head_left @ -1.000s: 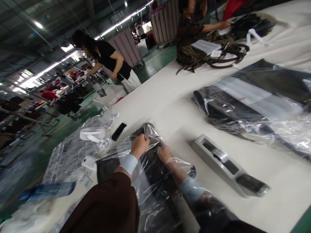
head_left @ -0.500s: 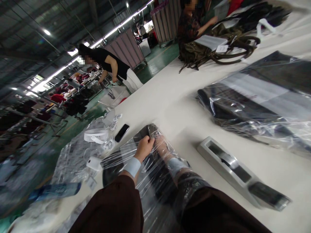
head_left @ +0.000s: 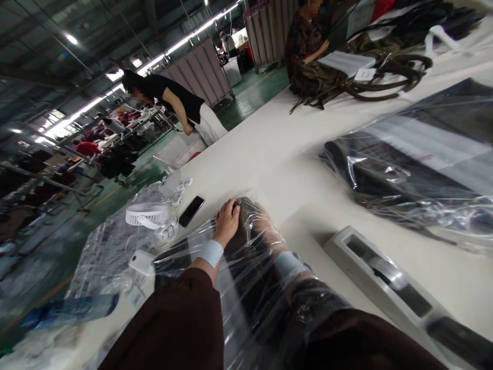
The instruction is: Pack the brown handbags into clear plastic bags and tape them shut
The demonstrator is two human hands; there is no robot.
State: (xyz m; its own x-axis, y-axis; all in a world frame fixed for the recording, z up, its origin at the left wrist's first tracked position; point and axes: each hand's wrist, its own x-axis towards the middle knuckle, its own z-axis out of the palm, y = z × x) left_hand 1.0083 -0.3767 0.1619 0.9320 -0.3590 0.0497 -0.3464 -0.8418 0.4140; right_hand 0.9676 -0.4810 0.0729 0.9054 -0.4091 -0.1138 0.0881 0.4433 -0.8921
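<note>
A clear plastic bag with a dark garment inside lies on the white table in front of me. My left hand rests on top of the bag at its far end, fingers curled over the plastic and pressing it. My right hand is deep inside the bag, reaching to the far end next to the garment; the plastic covers my forearm and blurs the fingers.
A grey tape dispenser lies to the right. Bagged dark garments are stacked further right. A small white fan, a black phone and loose plastic bags lie left. Two other people work at the back.
My right arm has pushed further into the bag, up to its far end. My left hand went from pinching the bag's end to pressing over it.
</note>
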